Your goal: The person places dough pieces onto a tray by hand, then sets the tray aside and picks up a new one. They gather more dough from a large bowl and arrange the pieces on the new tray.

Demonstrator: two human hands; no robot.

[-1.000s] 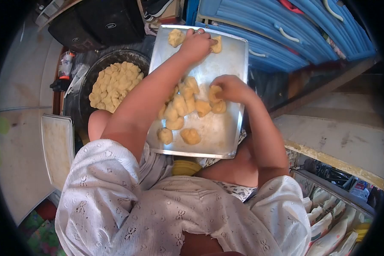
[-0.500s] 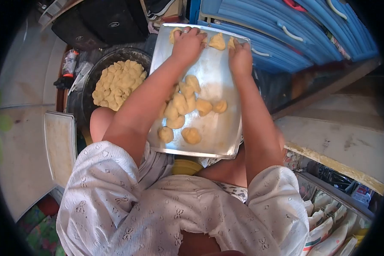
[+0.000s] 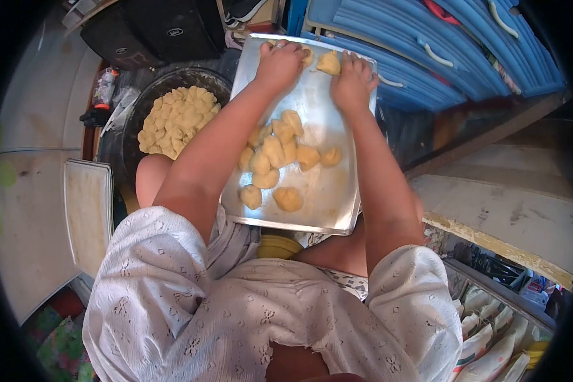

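A shiny metal baking tray (image 3: 328,213) rests across my lap with pieces of yellow dough on it. At its far left corner, my left hand (image 3: 281,63) is cupped over dough, fingers curled down; a dough piece (image 3: 307,57) shows beside the fingers. My right hand (image 3: 354,81) is cupped at the far right corner, its palm hiding the dough beneath. Between the hands sits another dough lump (image 3: 328,62). Several loose pieces form a dough pile (image 3: 272,153) mid-tray, with a rounded dough ball (image 3: 288,198) nearer me.
Left of the tray stands a dark round tub (image 3: 134,118) heaped with dough pieces (image 3: 175,121). Blue drawers (image 3: 388,48) border the far right side. A wooden shelf (image 3: 496,226) is at right, and flat trays (image 3: 88,213) lean at left.
My right hand has shifted slightly left and now covers the dough piece that showed by its thumb. My left hand stays over its dough. The view has moved a little.
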